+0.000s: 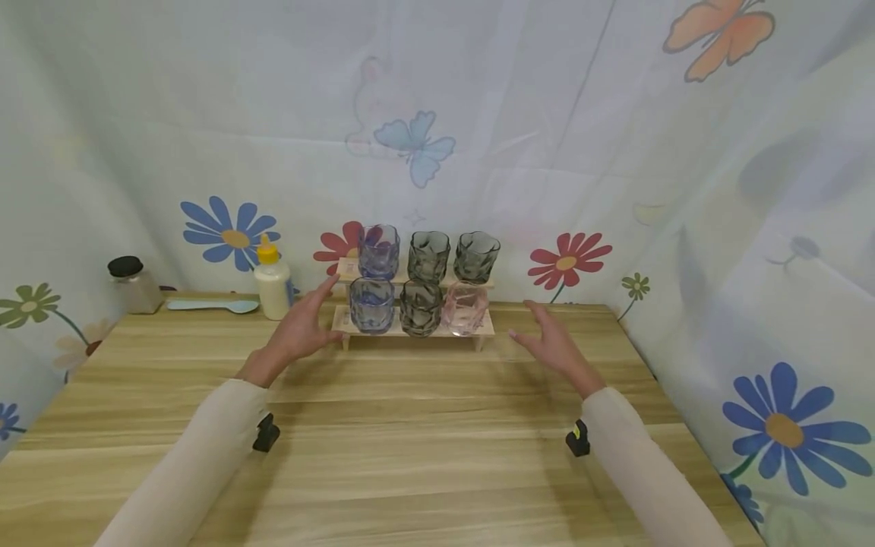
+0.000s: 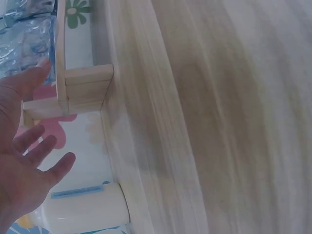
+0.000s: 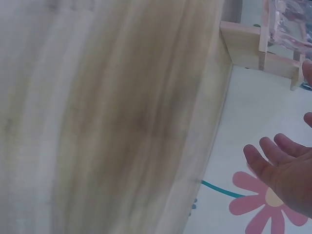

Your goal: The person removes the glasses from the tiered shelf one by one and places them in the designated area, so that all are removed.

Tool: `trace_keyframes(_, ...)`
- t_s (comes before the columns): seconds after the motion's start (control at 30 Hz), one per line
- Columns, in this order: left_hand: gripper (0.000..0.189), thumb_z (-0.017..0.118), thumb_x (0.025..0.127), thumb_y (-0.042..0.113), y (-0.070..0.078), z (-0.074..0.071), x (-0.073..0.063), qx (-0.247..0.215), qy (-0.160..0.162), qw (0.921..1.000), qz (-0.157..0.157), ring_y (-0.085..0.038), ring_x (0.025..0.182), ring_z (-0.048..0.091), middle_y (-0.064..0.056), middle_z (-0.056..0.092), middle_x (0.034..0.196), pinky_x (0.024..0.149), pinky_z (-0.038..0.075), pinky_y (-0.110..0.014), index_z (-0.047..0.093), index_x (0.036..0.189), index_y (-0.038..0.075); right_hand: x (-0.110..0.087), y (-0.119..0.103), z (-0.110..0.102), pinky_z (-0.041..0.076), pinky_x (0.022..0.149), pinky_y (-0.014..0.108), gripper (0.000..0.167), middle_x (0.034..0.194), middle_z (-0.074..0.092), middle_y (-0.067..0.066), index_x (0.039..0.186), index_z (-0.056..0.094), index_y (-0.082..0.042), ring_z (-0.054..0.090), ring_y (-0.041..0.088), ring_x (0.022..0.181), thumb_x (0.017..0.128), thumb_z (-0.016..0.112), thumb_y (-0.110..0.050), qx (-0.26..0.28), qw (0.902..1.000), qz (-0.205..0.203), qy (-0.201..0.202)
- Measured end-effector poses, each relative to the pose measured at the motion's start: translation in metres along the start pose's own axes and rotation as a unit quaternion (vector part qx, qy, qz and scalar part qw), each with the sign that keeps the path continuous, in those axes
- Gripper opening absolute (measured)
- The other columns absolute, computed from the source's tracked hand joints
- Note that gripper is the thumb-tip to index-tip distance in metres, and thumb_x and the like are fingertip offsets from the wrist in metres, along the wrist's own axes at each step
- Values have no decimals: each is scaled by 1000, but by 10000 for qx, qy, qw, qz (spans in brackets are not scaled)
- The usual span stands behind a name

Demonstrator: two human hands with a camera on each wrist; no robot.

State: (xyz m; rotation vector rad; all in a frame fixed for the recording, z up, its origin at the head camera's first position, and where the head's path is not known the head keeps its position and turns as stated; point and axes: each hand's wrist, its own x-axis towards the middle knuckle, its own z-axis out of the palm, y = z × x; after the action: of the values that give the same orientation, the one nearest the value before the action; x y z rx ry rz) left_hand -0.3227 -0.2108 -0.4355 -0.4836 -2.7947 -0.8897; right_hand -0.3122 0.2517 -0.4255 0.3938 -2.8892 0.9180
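A two-step wooden rack (image 1: pixel 410 332) stands at the back of the table with faceted glasses on both steps. On its lower step are a blue glass (image 1: pixel 372 308), a grey glass (image 1: pixel 420 310) and a pink glass (image 1: pixel 466 310). The upper step bears another blue glass (image 1: pixel 379 253) and two grey ones. My left hand (image 1: pixel 301 330), fingers spread, is at the rack's left end, thumb tip right by the lower step. To the right of the rack my right hand (image 1: pixel 552 346) is held apart from it, fingers spread and holding nothing.
Left of the rack stands a white bottle (image 1: pixel 275 292) with a yellow cap. Beside it lie a pale blue spoon (image 1: pixel 213 305) and, farther left, a jar (image 1: pixel 137 289) with a black lid. A flower-printed cloth (image 1: pixel 519 152) hangs behind the wooden table (image 1: pixel 410 456).
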Motion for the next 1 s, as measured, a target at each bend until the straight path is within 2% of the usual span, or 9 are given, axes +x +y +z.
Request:
trace_keyframes(0.13,110,85,79,20,1,-1,5,-115,-91,9999,-42,-49,134,43,-30,43,149,105,39,-68,11,162,18,10,-3,-6,37,109,64,70,156,37,25,154,33,-6,43,48,136,98,62,-34,-3,9997,-235,85)
trace_keyframes(0.3,105,83,80,18,2,0,13,-117,-278,9995,-34,-48,131,46,-31,45,146,103,40,-67,16,161,16,24,-11,-13,38,108,65,69,154,37,25,157,29,-14,45,48,133,99,61,-34,164,9997,-150,71)
trace_keyframes(0.43,99,82,81,16,2,2,16,3,-404,9992,-17,-48,128,50,-31,49,143,101,42,-66,21,159,13,36,-16,-17,39,108,63,71,157,36,24,158,27,-13,45,49,134,99,61,-34,263,9995,-143,83)
trace_keyframes(0.63,97,83,80,17,3,1,18,-12,-405,9992,6,-48,118,57,-31,58,131,96,47,-63,23,157,11,52,-24,-20,40,108,62,74,158,35,24,157,28,-9,45,51,134,97,65,-33,361,9989,-234,198)
trace_keyframes(0.77,97,83,80,17,3,0,18,-54,-466,9988,-105,-48,114,59,-32,60,127,94,49,-61,23,157,13,60,-33,-22,39,109,63,78,160,32,24,157,26,-9,44,51,135,95,67,-34,400,9987,-232,216)
trace_keyframes(1.0,96,83,80,18,3,-2,19,-143,-533,9984,-144,-48,112,60,-34,59,127,92,50,-61,23,156,14,76,-51,-25,40,109,62,88,161,29,22,159,23,-16,43,48,137,90,74,-38,426,9989,-135,147)
